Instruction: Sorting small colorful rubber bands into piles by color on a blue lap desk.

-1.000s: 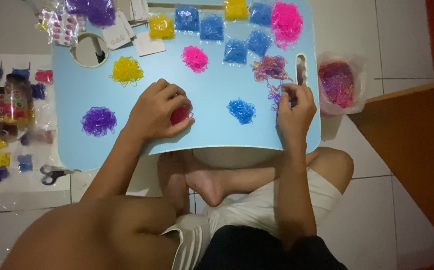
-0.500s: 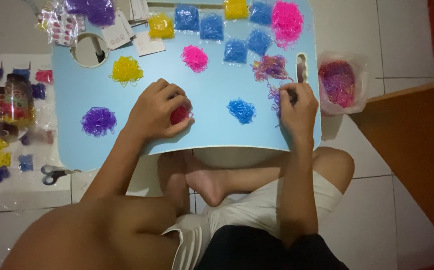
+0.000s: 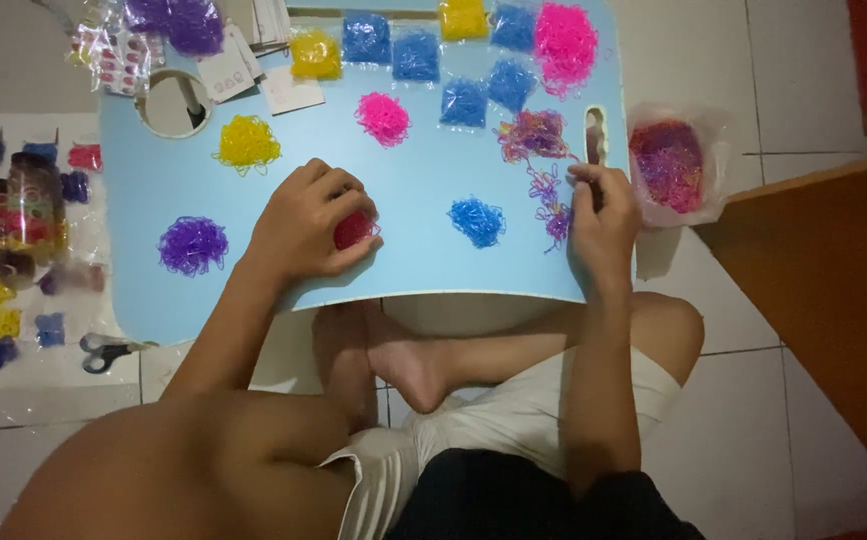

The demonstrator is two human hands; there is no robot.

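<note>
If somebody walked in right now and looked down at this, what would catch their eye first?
Probably the light blue lap table dotted with bright piles of tiny elastic bands: pink, yellow, purple and blue. Next, the left hand cupped over a red pile near the table's front edge, and the right hand at the right edge, pinching a strand from the mixed-colour tangle.

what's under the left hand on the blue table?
A red pile of small elastic bands shows between the fingers of the left hand, resting on the blue table. The palm covers most of the pile, so its full extent cannot be seen.
</note>
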